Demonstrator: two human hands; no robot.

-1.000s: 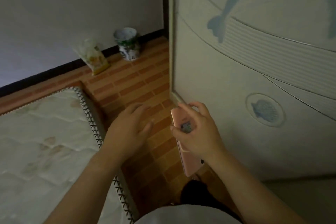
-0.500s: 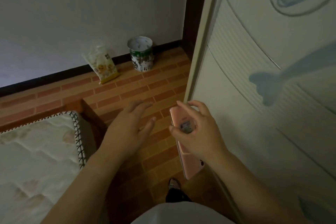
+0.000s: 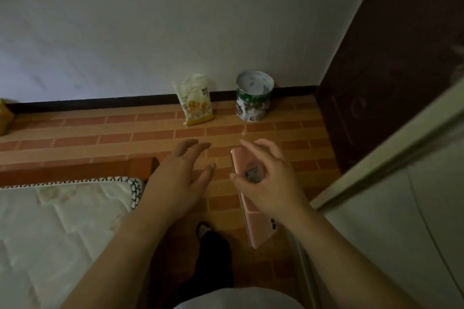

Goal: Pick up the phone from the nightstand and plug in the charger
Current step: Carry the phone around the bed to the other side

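Note:
My right hand (image 3: 270, 183) grips a pink phone (image 3: 258, 226) by its upper half, back side facing me, with a small grey ring holder between my fingers. The phone hangs lengthwise over the brick-patterned floor, its camera end toward me. My left hand (image 3: 179, 178) hovers beside it on the left, fingers spread, holding nothing. No charger or nightstand is in view.
A mattress (image 3: 50, 228) with a patterned trim lies at lower left on a wooden frame. A snack bag (image 3: 197, 99) and a green tin (image 3: 254, 99) stand against the white wall. A white wardrobe (image 3: 401, 208) fills the right, with a dark door (image 3: 391, 57) behind it.
The view has swung left and away from the wardrobe, bringing the wall, bag and tin to the middle. Both hands hold the same pose, right hand still on the phone.

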